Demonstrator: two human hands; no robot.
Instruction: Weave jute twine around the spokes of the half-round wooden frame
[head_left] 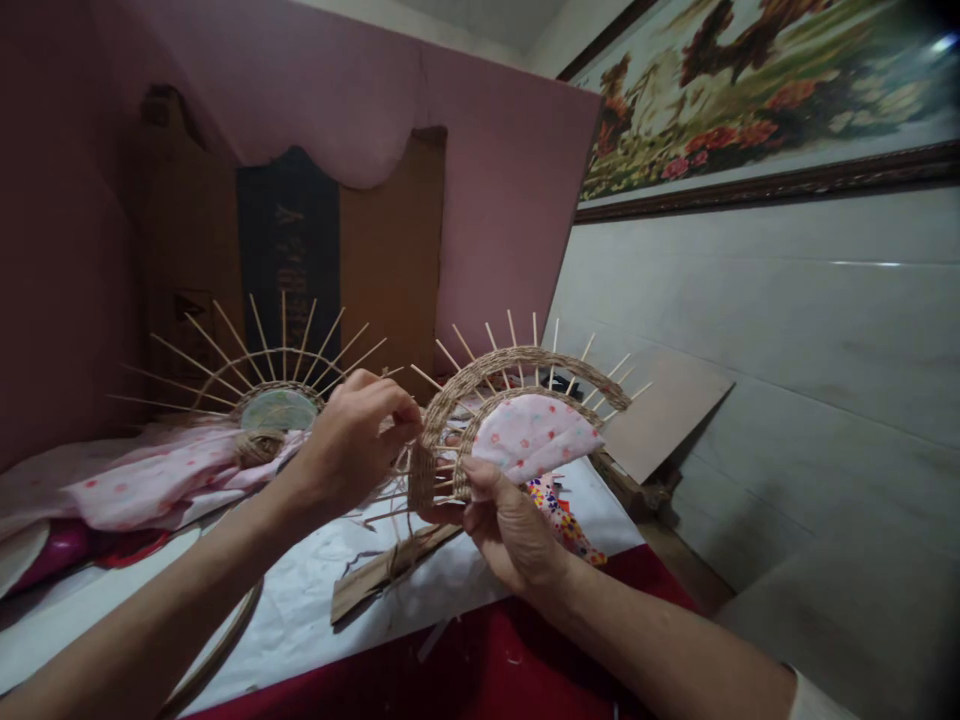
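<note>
My right hand point(514, 520) grips a half-round woven fan point(517, 360) by its lower left side, thumb in front. The fan has a pale pink floral cloth centre point(536, 437), thin sticks radiating outward, and two curved bands of braided brown cord. At the fan's left edge, beside the outer band, my left hand point(367, 425) is closed in a pinch. What lies between its fingertips is hidden, though loose strands hang just below. Further back on the left stands a second half-round frame point(281, 365) with spread sticks and a greenish centre.
Pink dotted cloth point(157, 485) and a ball of twine point(261, 447) lie on the left of the white-covered table point(300, 620). A wooden strip point(386, 575) rests below my hands. Colourful floral fabric point(562, 520) is behind my right hand. A cardboard piece point(397, 260) stands at the back.
</note>
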